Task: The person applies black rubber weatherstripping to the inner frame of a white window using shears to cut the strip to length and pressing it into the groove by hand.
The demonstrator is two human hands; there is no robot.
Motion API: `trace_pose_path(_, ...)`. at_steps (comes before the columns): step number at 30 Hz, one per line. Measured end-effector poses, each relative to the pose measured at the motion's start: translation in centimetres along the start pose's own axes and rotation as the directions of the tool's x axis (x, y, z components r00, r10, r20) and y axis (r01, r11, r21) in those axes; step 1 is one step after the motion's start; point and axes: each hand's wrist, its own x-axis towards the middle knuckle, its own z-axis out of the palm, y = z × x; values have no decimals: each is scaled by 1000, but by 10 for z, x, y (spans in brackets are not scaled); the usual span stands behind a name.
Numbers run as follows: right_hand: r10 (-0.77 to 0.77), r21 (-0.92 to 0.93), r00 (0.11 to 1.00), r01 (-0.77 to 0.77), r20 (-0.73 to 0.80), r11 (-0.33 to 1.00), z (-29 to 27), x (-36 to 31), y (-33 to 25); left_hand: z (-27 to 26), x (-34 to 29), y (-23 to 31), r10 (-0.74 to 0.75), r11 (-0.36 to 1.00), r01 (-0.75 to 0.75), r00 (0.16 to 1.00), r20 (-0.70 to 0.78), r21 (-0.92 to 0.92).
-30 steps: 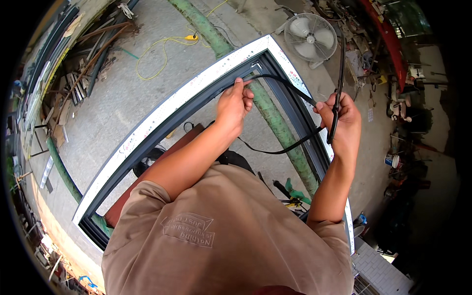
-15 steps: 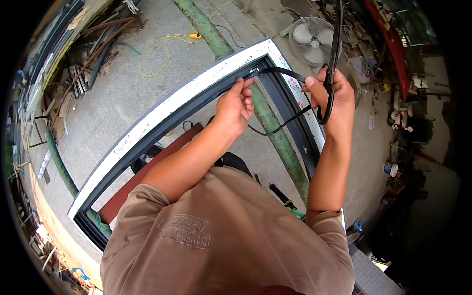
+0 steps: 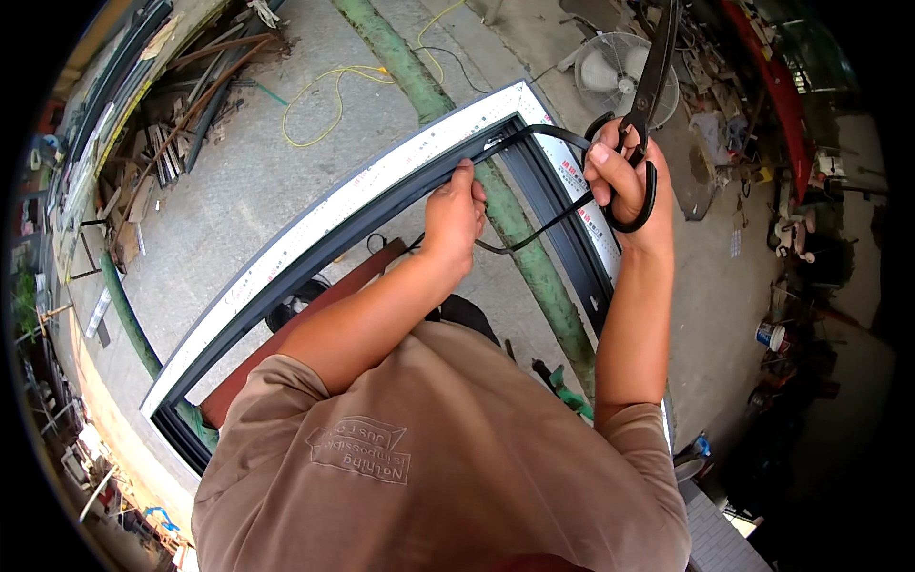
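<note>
A large window frame [image 3: 334, 205], dark profile under white printed film, lies across green poles in front of me. A thin black rubber strip [image 3: 548, 131] arches from the frame's inner channel near the far corner to my right hand, and its loose length loops below. My left hand [image 3: 450, 221] is closed at the far bar's inner edge, thumb on top, pressing the strip there; its fingertips are partly hidden. My right hand [image 3: 640, 205] pinches the strip between thumb and finger and also holds black-handled scissors [image 3: 656, 81], blades pointing up and away.
One green pole [image 3: 532, 257] passes beneath the frame; another green pole [image 3: 124, 305] is at left. A reddish-brown bar [image 3: 253, 367] lies under the near side. Beyond are a fan [image 3: 610, 76], a yellow cord [image 3: 338, 95] and scrap lengths [image 3: 181, 124]. A bucket [image 3: 770, 336] stands at right.
The scissors have turned in my right hand, so both handle loops now show. My left thumb has come down onto the frame edge, where the fingertips earlier pinched the strip more visibly.
</note>
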Motion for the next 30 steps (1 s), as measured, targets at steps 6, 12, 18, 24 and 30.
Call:
trace_pose_path(6,26,41,996,-29,87,999,0,1,9,3,0,-2,54,995,-50,998,-41,83)
trace_pose_path(12,77,75,993,-84,86,994,0,0,14,-1,9,-10,129,982,-123,991,-33,143)
trace_pose_path(18,81,113,993,-90,81,990,-2,4,17,-7,14,-15,158,969,-154,987,-6,191)
trace_pose_path(24,79,102,991,-90,109,991,-7,7,20,-13,7,-5,60,997,-65,995,84,53)
trace_pose_path(30,55,134,993,-69,103,989,-9,6,23,-14,2,-4,-25,998,30,993,119,-47)
